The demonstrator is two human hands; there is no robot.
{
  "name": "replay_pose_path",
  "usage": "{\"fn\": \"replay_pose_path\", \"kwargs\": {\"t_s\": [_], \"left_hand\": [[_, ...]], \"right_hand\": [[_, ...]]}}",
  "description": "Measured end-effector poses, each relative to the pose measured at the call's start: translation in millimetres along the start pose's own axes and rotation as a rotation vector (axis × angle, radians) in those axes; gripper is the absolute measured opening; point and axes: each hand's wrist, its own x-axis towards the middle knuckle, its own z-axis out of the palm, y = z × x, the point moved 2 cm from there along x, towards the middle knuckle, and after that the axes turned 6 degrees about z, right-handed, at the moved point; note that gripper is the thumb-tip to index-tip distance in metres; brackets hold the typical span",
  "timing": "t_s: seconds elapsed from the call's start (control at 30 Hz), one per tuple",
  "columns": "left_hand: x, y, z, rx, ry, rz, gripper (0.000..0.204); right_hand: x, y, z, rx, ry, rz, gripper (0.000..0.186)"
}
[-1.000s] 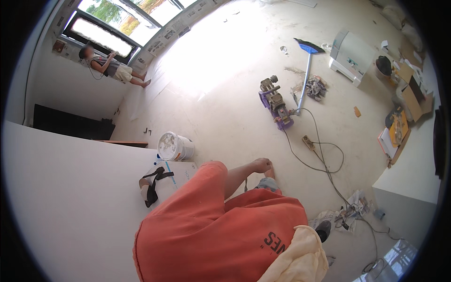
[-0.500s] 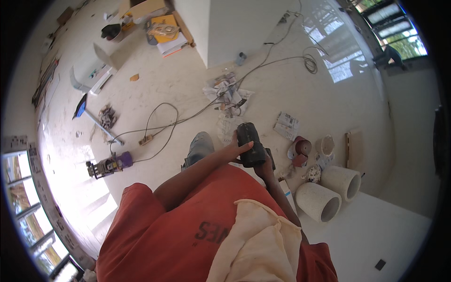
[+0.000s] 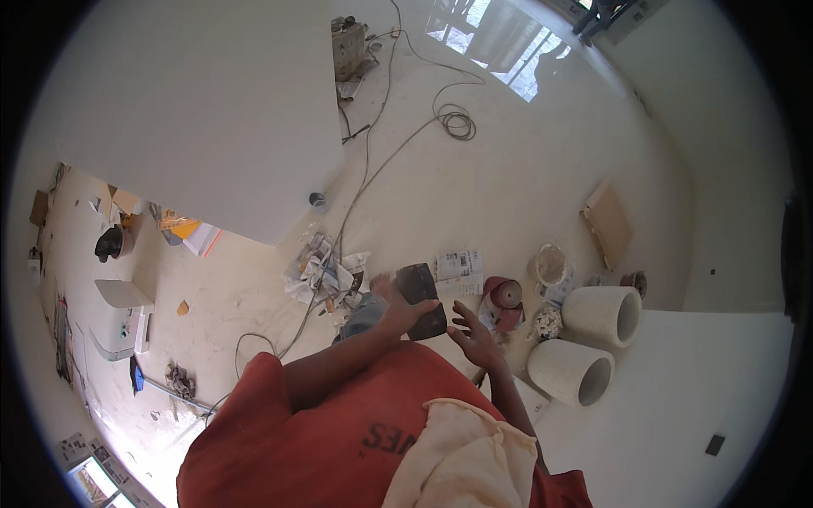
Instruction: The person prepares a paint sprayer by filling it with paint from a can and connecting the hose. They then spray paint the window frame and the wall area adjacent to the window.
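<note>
A dark, nearly black, block-like object [image 3: 421, 292] with a worn surface is in my left hand [image 3: 405, 315], whose thumb lies across its face. What exactly it is, I cannot make out. Just right of its lower end is my right hand [image 3: 476, 340], fingers spread and apart from it, holding nothing. Below the object are my red shirt [image 3: 322, 406] and a cream cloth [image 3: 474, 457] hanging over its front. Part of my blue-grey trouser leg [image 3: 362, 315] shows to the left of my left hand.
Crumpled papers [image 3: 326, 275], a flat newspaper sheet [image 3: 459, 269] and a red abrasive roll [image 3: 506, 294] lie on the floor. Two pale hollow cylinders [image 3: 555, 368] stand at right. A cable [image 3: 364, 186] runs to a coil [image 3: 457, 123]. A white partition [image 3: 195, 102] rises at left; a person [image 3: 603, 15] is far off.
The view has swung to the right. My right hand has let go of the dark object and spread its fingers beside it. My left hand still holds the object, now turned.
</note>
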Motion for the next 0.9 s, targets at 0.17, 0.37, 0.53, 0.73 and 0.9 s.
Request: {"fn": "replay_pose_path", "kwargs": {"t_s": [0.17,0.37,0.53,0.73,0.9], "left_hand": [[108,93,81,0.213,-0.032,-0.05,0.105],[243,166,142,0.403,-0.009,0.015,0.107],[390,166,165,0.457,0.101,0.065,0.108],[548,254,134,0.237,0.393,0.043,0.108],[647,290,82,-0.09,0.671,0.09,0.098]], "right_hand": [[63,-109,-69,-0.256,0.353,-0.105,0.109],[175,-154,-165,-0.314,0.596,-0.061,0.109],[296,-188,-252,-0.376,0.507,-0.101,0.106],[477,-299,-330,-0.515,0.166,-0.198,0.107],[627,-387,-336,-0.769,-0.082,-0.452,0.104]]}}
